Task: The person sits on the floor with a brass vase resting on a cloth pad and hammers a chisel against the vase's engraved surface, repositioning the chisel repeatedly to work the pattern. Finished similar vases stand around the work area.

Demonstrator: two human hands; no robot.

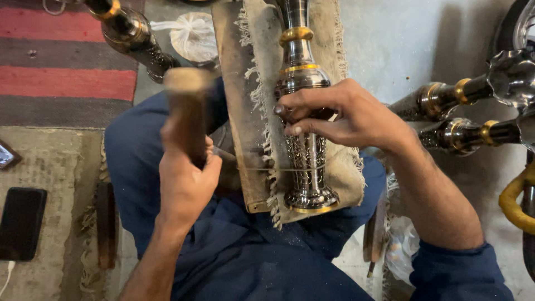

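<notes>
Brass-banded and silvery, the engraved metal stem (305,139) lies lengthwise on a frayed cloth (340,167) over a wooden board (237,111) across the person's lap. Right hand (340,114) clamps round its middle, fingers curled tight, pinning it. Left hand (186,178) is fisted round a wooden mallet (186,106), raised and blurred. Risk, as I read it: those right fingertips sit just beside the engraved patch, so a stray blow could catch them, or the round stem could roll on the cloth.

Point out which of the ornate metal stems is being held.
The stem lying on the cloth-covered board in the middle: the right hand grips its waist. The others, at top left and far right, lie untouched.
</notes>
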